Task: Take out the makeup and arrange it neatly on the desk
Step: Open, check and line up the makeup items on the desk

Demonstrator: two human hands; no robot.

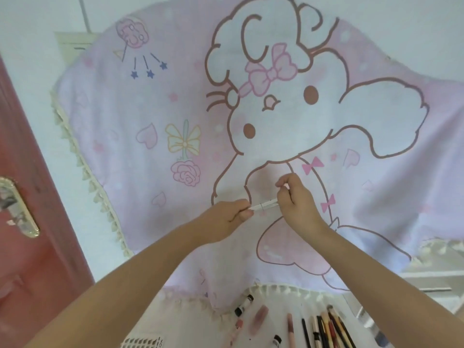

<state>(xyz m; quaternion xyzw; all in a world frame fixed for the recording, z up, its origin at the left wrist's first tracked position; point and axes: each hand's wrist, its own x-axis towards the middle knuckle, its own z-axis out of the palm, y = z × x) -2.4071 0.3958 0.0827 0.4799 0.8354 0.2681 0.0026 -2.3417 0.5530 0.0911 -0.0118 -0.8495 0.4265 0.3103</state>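
Hands, two, left hand (229,218) and right hand (296,197) each pinching one white pen (265,205) by its ends

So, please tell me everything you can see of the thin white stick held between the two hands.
The thin white makeup pen is slender, pale and plastic-looking, with a faint dark ring near its middle. It is held almost level in the air before the pink cartoon cloth. The left hand pinches one end and the right hand grips the other. Its tips are hidden.
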